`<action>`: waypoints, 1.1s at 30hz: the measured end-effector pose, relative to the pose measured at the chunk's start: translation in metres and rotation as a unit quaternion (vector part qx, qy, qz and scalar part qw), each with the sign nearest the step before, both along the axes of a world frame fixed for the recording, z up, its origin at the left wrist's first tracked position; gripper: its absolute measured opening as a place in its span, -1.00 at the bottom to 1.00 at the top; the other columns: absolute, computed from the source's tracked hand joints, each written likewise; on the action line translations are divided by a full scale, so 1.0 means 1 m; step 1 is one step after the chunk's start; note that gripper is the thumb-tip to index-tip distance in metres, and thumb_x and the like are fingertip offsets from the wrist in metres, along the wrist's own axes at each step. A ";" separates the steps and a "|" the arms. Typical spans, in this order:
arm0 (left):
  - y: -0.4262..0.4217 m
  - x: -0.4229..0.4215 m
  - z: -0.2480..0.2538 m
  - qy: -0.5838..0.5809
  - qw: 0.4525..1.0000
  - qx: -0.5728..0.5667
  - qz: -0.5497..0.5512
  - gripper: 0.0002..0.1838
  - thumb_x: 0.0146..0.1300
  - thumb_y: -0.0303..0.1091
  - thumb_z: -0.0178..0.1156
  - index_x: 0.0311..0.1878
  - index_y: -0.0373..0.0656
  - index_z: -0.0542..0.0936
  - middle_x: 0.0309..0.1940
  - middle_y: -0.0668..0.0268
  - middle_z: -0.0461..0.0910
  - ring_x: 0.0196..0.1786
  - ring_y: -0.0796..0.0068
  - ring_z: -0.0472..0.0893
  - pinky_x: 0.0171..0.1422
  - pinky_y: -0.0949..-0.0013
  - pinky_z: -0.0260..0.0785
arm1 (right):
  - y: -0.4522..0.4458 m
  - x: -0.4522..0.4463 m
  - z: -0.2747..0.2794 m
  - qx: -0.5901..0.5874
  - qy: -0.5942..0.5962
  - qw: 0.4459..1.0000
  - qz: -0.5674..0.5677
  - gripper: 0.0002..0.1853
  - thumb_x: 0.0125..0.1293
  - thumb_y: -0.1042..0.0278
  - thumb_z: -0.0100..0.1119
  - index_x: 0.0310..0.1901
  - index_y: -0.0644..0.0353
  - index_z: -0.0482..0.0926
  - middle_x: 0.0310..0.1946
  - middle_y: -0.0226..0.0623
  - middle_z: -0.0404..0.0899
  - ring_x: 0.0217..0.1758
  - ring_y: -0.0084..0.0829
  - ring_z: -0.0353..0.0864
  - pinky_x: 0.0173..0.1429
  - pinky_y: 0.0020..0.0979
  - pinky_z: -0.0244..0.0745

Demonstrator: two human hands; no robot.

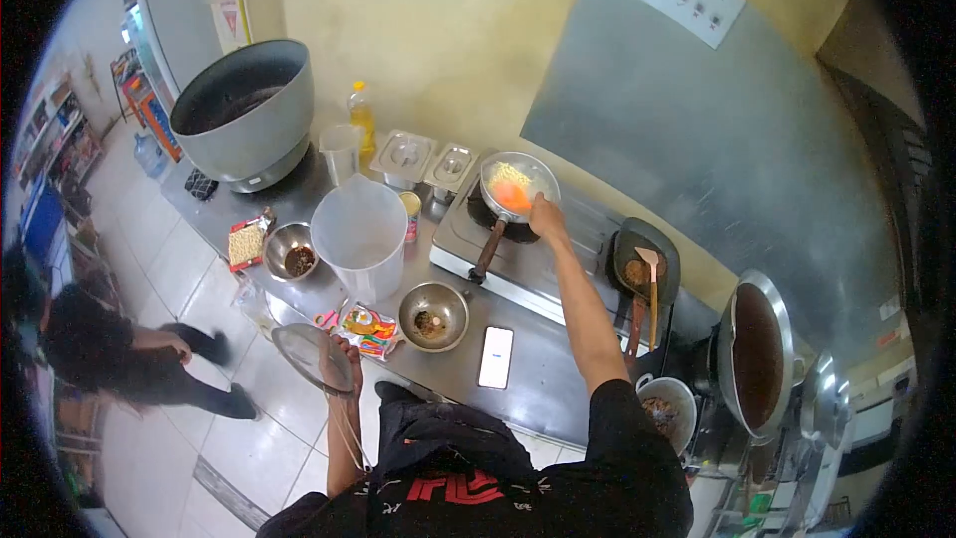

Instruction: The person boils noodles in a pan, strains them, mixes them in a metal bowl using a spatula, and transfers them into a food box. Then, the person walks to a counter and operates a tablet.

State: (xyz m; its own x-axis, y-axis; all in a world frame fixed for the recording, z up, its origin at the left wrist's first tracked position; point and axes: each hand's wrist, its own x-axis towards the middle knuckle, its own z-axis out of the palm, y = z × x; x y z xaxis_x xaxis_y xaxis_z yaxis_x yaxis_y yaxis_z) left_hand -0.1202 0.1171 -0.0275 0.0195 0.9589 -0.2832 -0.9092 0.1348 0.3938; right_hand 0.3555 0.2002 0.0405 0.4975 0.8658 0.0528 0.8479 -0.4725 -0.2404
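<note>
Left hand [345, 364]: fingers closed on the edge of a round, rimmed lid [304, 353], held tilted. Right hand [545, 217]: fingers curled at the rim of a small pan [542, 177]; whether they grasp a utensil cannot be told. The pan, beside and below those fingers, rests on the stove [453, 242], with pale noodles [508, 175] and something orange [514, 198] inside. Just beyond the left fingers: colourful packets [368, 329]. To their right: a steel bowl [448, 300], dark contents; farther right, a lit phone [496, 358].
</note>
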 end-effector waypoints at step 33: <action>-0.001 0.025 0.033 0.067 0.993 -0.035 -0.086 -0.71 0.21 -0.03 0.14 -0.19 -0.01 0.44 -0.45 0.46 0.41 -0.40 0.61 0.41 -0.35 0.52 0.29 | -0.013 -0.002 0.028 0.170 -0.126 0.974 0.078 -0.70 0.09 0.49 0.03 -0.10 0.32 0.38 -0.15 0.06 0.46 -0.04 0.04 0.44 0.03 -0.09 0.37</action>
